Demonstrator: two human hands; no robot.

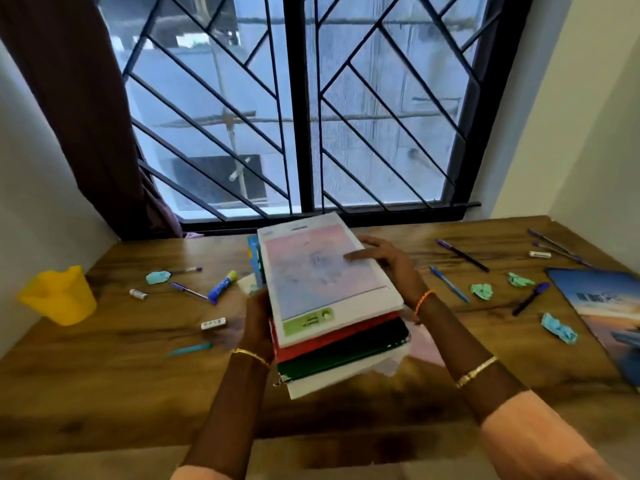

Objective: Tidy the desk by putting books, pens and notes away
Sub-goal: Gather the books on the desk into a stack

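Across the wooden desk [114, 386], below a barred window [298, 109] with a dark curtain [79, 109] at its left, things lie scattered. Far right, a large glossy book [604, 306] with a sky-and-water cover lies flat, its right side cut off by the frame edge.

Centre: a stack of books [332, 306], blurred; top cover pale pink and blue with a green label, print unreadable. Below it a red layer, a dark green one, then white. A blue edge shows at the stack's upper left; whether it belongs to the stack cannot be told.

Left hand [258, 322] sits against the stack's left side, fingers hidden behind the books, so its grip cannot be told. Right hand [381, 256] lies on the top cover's right edge, fingers fairly straight, thumb flat on the cover.

Left side: a yellow cup [59, 296] near the wall. A blue glue stick [221, 287], a purple pen [188, 291], a teal pen [192, 348], a white eraser [213, 323], a crumpled teal note [157, 277].

Right side: a black pen [462, 255], a blue pen [449, 284], a purple-capped marker [530, 298], crumpled green notes [482, 291], a blue crumpled note [558, 328]. More pens at the far edge, too smeared to count.
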